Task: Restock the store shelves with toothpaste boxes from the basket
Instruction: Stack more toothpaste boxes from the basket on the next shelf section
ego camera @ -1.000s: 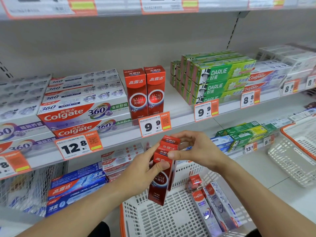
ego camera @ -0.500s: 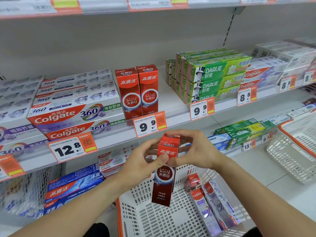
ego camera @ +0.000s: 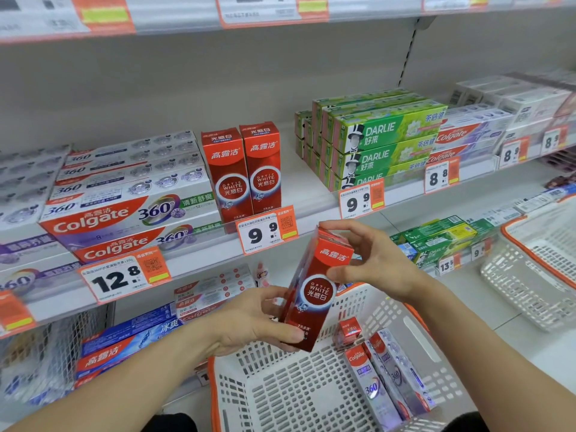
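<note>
I hold a red Optic White toothpaste box [ego camera: 314, 288] tilted above the white basket [ego camera: 280, 385], its top leaning right. My left hand [ego camera: 249, 322] grips its lower end, thumb across the front. My right hand [ego camera: 377, 260] pinches its upper end, fingers over the top and thumb on the front. Two matching red boxes [ego camera: 243, 173] stand upright on the middle shelf [ego camera: 311, 210], just above the held box. In the basket lie a small red box [ego camera: 349, 332] and upright Colgate 360 boxes [ego camera: 389, 381].
Left of the red boxes is a stack of Colgate 360 boxes [ego camera: 124, 198]; to the right, past a bare gap on the shelf, are green Darlie boxes [ego camera: 383, 141]. A 9.9 price tag [ego camera: 265, 232] hangs at the shelf edge. A second white basket [ego camera: 530, 275] sits at right.
The red box went from hanging upright to tilted, top leaning right. My left hand slid from its upper part down to its lower end. The view shifted slightly.
</note>
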